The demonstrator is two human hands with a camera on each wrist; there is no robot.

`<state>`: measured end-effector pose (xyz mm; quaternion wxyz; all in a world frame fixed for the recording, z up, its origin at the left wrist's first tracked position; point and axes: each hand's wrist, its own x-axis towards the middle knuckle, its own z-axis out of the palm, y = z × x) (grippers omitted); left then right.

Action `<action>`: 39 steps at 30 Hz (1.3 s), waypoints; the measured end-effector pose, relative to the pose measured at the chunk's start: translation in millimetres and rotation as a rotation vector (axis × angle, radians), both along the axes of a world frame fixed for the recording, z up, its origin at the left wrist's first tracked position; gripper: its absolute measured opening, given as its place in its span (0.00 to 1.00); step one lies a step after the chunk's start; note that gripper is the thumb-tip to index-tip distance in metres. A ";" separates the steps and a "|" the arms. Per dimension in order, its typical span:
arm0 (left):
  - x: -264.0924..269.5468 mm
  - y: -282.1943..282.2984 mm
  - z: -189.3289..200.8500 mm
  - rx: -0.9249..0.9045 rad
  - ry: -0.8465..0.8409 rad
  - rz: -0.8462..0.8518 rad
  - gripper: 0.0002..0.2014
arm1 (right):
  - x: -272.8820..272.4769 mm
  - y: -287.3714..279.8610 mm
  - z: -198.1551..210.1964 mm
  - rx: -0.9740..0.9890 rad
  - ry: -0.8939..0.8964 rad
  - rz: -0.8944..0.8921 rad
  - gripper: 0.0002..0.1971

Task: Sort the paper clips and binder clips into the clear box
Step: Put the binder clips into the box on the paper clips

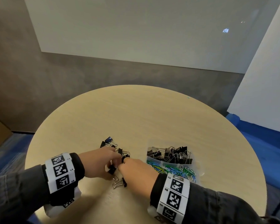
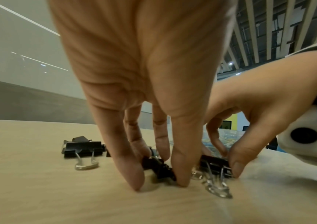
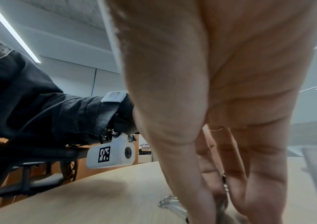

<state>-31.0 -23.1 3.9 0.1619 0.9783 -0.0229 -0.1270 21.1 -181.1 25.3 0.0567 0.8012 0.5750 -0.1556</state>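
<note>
Loose black binder clips [image 1: 116, 147] lie in a small pile mid-table. My left hand [image 1: 114, 165] reaches down into the pile, and its thumb and fingers [image 2: 134, 174] pinch one black binder clip [image 2: 158, 168] against the table. Right beside it, my right hand [image 1: 125, 163] pinches a second binder clip [image 2: 216, 166] between thumb and forefinger, its wire handles [image 3: 170, 203] lying flat on the wood. The clear box [image 1: 148, 156] stands to the right, with black binder clips [image 1: 170, 155] in its far compartment and coloured paper clips [image 1: 171, 170] in the near one.
The round wooden table [image 1: 136, 110] has bare surface beyond the pile and to the left. Another binder clip [image 2: 83, 149] lies apart, left of my fingers. A further clip [image 1: 120, 185] lies just under my right wrist. Office chairs [image 3: 29, 174] stand past the table's edge.
</note>
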 end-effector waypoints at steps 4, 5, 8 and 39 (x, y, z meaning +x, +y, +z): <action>-0.6 1.4 0.2 -0.047 -0.022 -0.002 0.12 | 6.8 -8.8 18.2 0.141 0.025 -0.010 0.04; -0.7 1.8 0.6 -0.058 -0.020 -0.006 0.11 | 14.1 -12.6 23.9 0.190 0.033 -0.047 0.06; -0.6 2.1 1.7 -0.065 0.001 -0.007 0.11 | 54.2 -22.6 39.4 0.337 -0.008 -0.207 0.09; 8.7 -12.9 6.4 0.076 -0.012 -0.096 0.09 | 141.3 -129.8 30.9 0.372 0.150 -0.505 0.09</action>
